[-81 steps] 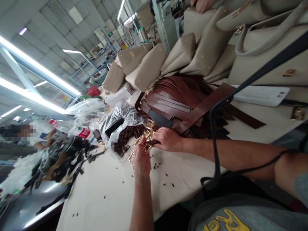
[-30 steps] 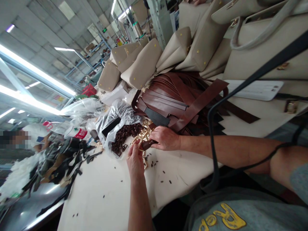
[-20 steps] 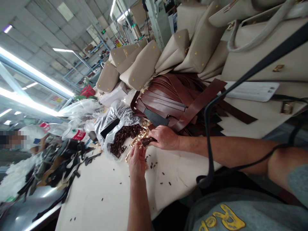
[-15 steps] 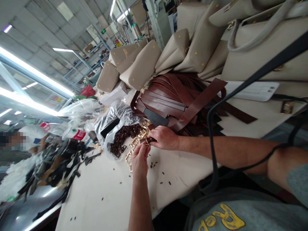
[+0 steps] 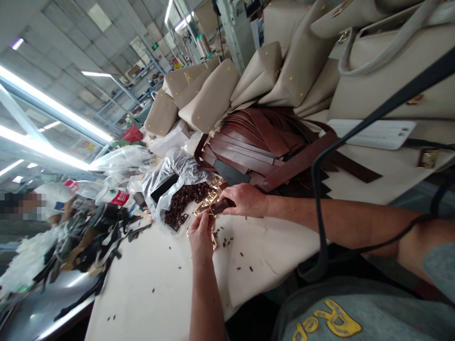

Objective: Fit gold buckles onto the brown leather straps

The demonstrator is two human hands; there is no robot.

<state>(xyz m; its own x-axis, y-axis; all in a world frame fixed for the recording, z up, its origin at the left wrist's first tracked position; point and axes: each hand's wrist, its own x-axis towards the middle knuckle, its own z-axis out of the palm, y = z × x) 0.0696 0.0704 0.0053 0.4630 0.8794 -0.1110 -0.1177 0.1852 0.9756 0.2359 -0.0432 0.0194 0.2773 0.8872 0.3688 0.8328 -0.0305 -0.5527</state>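
My right hand [image 5: 243, 200], coming in from the right, is closed round a short dark brown strap piece [image 5: 223, 206]. The fingertips of my left hand [image 5: 200, 233] pinch the strap's left end, where a small gold metal piece shows, partly hidden by the fingers. Gold metal buckles [image 5: 215, 188] lie behind and under the hands. Just left of them, small brown loops [image 5: 186, 198] spill from a clear plastic bag [image 5: 177, 166]. Above my right hand is a large bundle of brown straps [image 5: 259, 137].
Beige handbags [image 5: 213, 94] are heaped behind the straps. A black flat object [image 5: 164, 188] rests on the plastic bag. Dark scraps [image 5: 85, 237] pile up at left, near a person in white. Small dark bits dot the pale table [image 5: 170, 293].
My left hand has moved slightly left and down, apart from my right. More of the brown strap shows between them. A strap above my right hand lies lower.
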